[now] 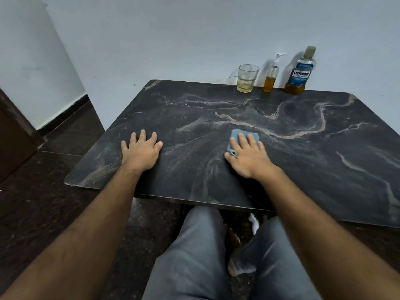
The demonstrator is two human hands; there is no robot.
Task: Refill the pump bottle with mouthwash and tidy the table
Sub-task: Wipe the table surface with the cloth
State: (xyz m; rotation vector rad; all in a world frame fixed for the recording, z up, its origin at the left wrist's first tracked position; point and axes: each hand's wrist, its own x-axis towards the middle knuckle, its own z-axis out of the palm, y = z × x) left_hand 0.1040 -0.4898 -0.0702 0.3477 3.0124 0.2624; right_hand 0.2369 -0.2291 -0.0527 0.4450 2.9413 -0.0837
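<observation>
Pale blue walls meet behind a dark marble-patterned table (pixel 303 169), and the person sits at its near edge in grey trousers. Along the far edge, against the wall, three things stand in a row — a glass tumbler (pixel 248 78) with a little yellowish liquid, a pump bottle (pixel 271 75) about a third full of amber liquid, and a mouthwash bottle (pixel 300 71) with its cap on and amber liquid low in its base. The left hand (pixel 141 151) lies flat on the tabletop, fingers spread, holding nothing. The right hand (pixel 249 155) presses a folded blue cloth (pixel 243 135) onto the surface with straight fingers — well apart from the bottles.
</observation>
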